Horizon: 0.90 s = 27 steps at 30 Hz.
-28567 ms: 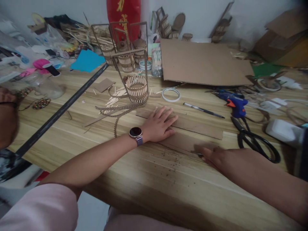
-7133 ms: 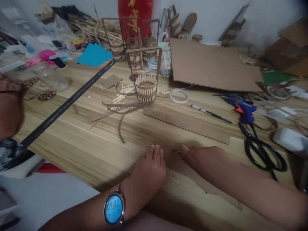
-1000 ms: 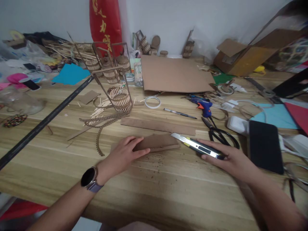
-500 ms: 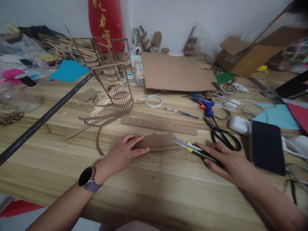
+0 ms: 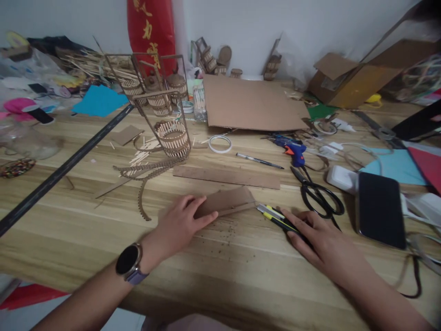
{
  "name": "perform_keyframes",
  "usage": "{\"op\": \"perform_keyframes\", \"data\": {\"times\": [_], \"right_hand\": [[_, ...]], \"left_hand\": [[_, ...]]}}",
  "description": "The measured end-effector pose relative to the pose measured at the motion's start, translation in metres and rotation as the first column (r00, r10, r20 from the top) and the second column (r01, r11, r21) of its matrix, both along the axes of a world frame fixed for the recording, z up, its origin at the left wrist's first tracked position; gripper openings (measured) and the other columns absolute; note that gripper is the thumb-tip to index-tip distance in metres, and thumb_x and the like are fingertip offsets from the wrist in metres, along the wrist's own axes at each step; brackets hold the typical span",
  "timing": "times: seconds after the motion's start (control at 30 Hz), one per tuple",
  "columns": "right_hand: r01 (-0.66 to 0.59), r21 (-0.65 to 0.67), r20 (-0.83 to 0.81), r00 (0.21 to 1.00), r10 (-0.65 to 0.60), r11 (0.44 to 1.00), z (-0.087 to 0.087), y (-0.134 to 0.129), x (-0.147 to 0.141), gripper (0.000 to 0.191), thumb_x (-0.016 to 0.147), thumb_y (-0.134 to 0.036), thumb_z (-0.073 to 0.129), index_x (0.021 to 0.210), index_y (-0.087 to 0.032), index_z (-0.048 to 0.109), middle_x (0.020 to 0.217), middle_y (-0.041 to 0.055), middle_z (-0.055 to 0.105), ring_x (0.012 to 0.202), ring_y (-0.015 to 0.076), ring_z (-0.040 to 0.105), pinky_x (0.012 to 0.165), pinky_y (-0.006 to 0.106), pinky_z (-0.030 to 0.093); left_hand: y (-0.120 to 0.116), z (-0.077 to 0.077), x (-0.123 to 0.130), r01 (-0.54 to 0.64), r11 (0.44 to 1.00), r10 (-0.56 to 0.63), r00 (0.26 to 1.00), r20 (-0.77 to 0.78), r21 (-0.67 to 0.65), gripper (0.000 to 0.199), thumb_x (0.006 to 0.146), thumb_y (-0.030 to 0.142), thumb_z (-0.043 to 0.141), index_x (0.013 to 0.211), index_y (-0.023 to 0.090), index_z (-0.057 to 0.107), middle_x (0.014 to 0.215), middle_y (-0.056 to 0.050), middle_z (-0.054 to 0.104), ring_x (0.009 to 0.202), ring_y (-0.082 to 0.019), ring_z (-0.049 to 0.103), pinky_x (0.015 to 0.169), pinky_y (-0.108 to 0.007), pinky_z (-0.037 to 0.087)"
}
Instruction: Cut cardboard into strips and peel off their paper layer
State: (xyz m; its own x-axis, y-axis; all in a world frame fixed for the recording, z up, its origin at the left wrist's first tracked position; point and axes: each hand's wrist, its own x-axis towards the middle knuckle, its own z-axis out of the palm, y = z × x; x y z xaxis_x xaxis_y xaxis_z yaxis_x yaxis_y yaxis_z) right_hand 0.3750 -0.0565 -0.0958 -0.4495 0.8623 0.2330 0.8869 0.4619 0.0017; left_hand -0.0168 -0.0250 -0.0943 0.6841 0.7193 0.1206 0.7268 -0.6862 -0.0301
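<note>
Beneath the fingers of my left hand (image 5: 184,216) lies a small brown cardboard piece (image 5: 229,200), its near edge gripped between thumb and forefinger. A thin strip runs along that near edge. My right hand (image 5: 315,236) is closed around a yellow-and-black utility knife (image 5: 275,217), held low over the table. A short length of blade shows, pointing left at the cardboard's right corner. Behind the piece is a long cardboard strip (image 5: 227,177). Dark crumbs (image 5: 227,236) are scattered in front of it.
Black scissors (image 5: 322,197) and a phone (image 5: 381,209) lie to the right. A pen (image 5: 260,160), tape ring (image 5: 220,144) and blue glue gun (image 5: 294,151) are farther back. A small stick bucket (image 5: 172,140) stands left of centre, before a large cardboard sheet (image 5: 255,103).
The knife has moved slightly right, and less of its blade shows. The cardboard piece has turned a little, its right end swinging away from me. My left hand has shifted slightly right.
</note>
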Motion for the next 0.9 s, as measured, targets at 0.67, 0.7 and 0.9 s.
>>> {"op": "perform_keyframes", "data": {"times": [0.67, 0.7, 0.9], "right_hand": [[0.074, -0.049, -0.09, 0.993, -0.078, 0.996, 0.001, -0.006, -0.002, 0.053, 0.105, -0.051, 0.04, 0.139, -0.02, 0.066, 0.097, 0.0109, 0.067, 0.068, 0.0196, 0.071, 0.057, 0.031, 0.06], [0.069, -0.051, -0.092, 0.993, -0.073, 0.996, 0.001, -0.006, -0.002, 0.053, 0.105, -0.051, 0.039, 0.139, -0.02, 0.066, 0.097, 0.0107, 0.067, 0.069, 0.0195, 0.071, 0.057, 0.031, 0.059], [0.069, -0.042, -0.092, 0.993, -0.072, 0.997, 0.0, -0.007, -0.005, 0.052, 0.105, -0.05, 0.04, 0.139, -0.022, 0.067, 0.096, 0.0105, 0.067, 0.071, 0.0202, 0.071, 0.059, 0.031, 0.059]], "left_hand": [[-0.032, -0.004, 0.026, -0.008, 0.998, 0.007, 1.0, 0.023, 0.059, 0.061, 0.091, 0.01, 0.059, 0.147, 0.033, 0.053, 0.133, -0.015, 0.055, 0.107, -0.028, 0.055, 0.094, -0.046, 0.053], [-0.032, -0.004, 0.026, -0.003, 0.998, 0.001, 1.0, 0.025, 0.062, 0.061, 0.09, 0.009, 0.059, 0.146, 0.032, 0.053, 0.133, -0.016, 0.055, 0.107, -0.028, 0.054, 0.094, -0.046, 0.053], [-0.031, -0.005, 0.026, -0.006, 0.999, 0.005, 1.0, 0.026, 0.054, 0.064, 0.089, 0.009, 0.059, 0.148, 0.032, 0.05, 0.135, -0.015, 0.053, 0.111, -0.029, 0.053, 0.096, -0.047, 0.052]]}}
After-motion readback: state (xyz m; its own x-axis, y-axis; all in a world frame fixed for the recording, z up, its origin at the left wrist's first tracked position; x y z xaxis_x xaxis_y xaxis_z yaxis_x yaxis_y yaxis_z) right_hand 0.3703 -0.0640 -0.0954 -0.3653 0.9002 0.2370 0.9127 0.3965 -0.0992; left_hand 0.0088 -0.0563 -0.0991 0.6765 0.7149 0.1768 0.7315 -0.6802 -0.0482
